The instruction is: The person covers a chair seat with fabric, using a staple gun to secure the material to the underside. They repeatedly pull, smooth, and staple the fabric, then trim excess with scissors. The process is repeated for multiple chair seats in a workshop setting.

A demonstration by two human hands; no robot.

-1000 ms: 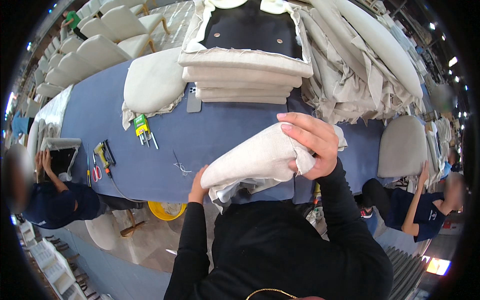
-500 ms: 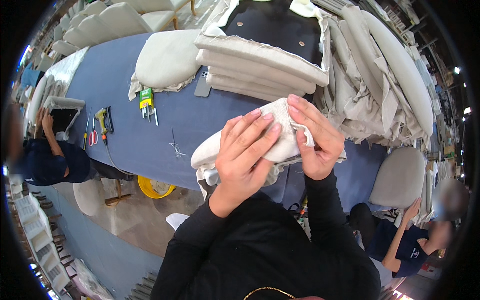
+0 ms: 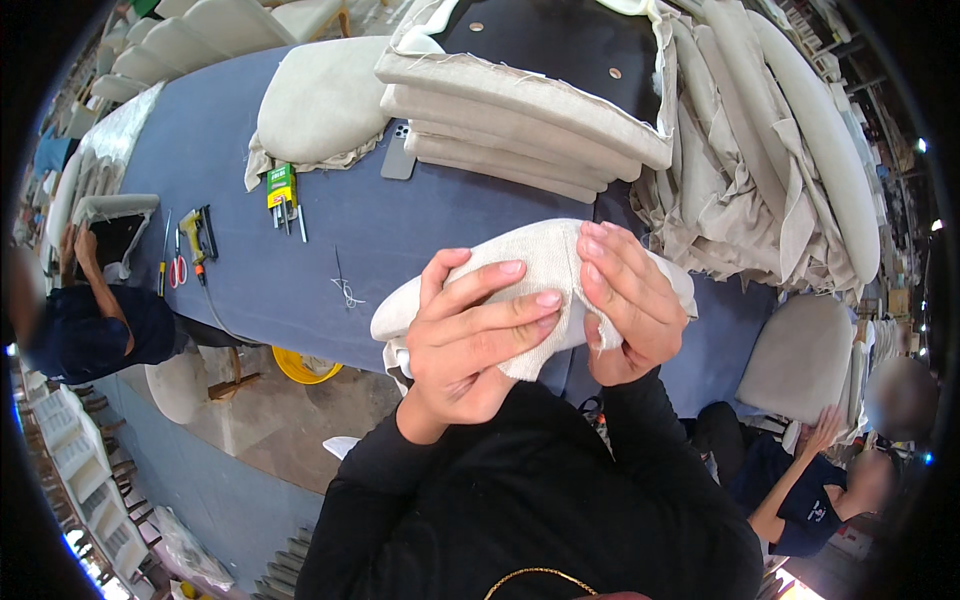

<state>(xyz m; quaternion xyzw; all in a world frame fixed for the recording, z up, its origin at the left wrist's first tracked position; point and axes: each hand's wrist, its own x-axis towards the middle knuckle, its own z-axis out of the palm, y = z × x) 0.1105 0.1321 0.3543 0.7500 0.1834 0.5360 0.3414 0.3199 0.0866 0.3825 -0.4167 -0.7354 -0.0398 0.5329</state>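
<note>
Between my hands, over the near edge of the table, is a padded cushion [image 3: 540,250] covered in beige woven fabric. A seam or fold runs down its middle. My left hand [image 3: 475,345] grips the cushion's left part, its fingers laid across the fabric and its thumb hidden. On the other side of the seam, my right hand [image 3: 635,310] is closed on the cushion, fingertips beside the fold and thumb near a loose fabric edge. The cushion's underside is hidden. A thread with a long thin needle [image 3: 345,285] lies on the table to the left.
On the blue table [image 3: 290,265] lie a phone [image 3: 398,155], a green box [image 3: 281,188], a staple gun [image 3: 200,235] and red scissors [image 3: 178,268]. Stacked upholstered panels [image 3: 510,130] and draped covers [image 3: 730,170] stand at the back. Two people work at the left and right.
The cushion has turned, so more of its fabric face shows behind my hands. Both hands have shifted slightly lower. My left fingers lie flatter across the fabric.
</note>
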